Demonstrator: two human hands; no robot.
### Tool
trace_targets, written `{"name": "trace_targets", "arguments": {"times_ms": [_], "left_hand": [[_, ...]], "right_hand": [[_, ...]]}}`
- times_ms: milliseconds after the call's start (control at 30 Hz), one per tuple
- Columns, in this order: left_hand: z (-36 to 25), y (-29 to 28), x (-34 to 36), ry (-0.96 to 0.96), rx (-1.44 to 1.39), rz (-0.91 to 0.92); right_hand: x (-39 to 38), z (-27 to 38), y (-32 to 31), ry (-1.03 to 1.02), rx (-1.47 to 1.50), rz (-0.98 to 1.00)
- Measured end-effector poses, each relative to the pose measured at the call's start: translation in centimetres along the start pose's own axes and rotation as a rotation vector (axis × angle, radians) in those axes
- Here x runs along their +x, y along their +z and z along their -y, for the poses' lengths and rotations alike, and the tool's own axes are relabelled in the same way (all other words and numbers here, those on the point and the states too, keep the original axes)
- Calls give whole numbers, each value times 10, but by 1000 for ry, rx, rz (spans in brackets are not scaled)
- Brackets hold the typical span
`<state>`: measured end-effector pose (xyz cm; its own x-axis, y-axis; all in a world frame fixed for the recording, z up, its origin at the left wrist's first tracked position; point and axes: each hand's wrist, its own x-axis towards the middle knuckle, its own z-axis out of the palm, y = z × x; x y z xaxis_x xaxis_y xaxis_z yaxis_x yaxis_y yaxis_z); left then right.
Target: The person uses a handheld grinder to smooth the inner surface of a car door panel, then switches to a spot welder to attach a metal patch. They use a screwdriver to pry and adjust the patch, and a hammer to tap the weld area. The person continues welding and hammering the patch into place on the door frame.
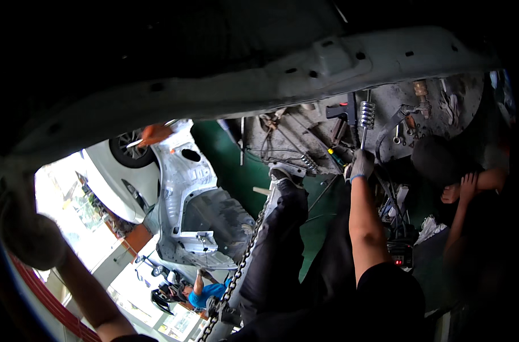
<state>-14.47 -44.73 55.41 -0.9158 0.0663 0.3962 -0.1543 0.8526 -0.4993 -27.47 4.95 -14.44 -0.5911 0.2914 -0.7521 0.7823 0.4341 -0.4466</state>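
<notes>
My right hand [362,165], in a pale knitted glove, is closed around the lower end of a metal rod with a spring-like coil [367,115] on it. The rod points away from me over a grey work surface [396,149] strewn with tools. Just left of this hand lies a screwdriver [336,156] with a yellow and green handle. My left hand [34,239] is raised at the far left, against the dark edge of a car body opening [8,171]. Deep shadow hides its fingers.
A bare metal body frame [185,81] arches overhead. A chain [245,259] runs along a beam beside my legs. Another person's hands [461,185] are close on the right. A cut body panel [179,176], a white car [114,188] and a person in blue [208,292] are left.
</notes>
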Motion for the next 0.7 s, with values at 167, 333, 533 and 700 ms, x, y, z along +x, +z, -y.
{"name": "trace_targets", "arguments": {"times_ms": [167,333,533,700], "left_hand": [[-7,2,-15,47,43,73],[-17,1,-5,-118,-273,-13],[-13,0,1,-303,-378,-181],[-13,-8,-5,-393,-464,-64]], "right_hand": [[-112,24,-58,54,159,147],[-177,88,-102,156,-165,139],[-239,107,-130,539,62,255],[-325,176,-152,394,-82,346]]}}
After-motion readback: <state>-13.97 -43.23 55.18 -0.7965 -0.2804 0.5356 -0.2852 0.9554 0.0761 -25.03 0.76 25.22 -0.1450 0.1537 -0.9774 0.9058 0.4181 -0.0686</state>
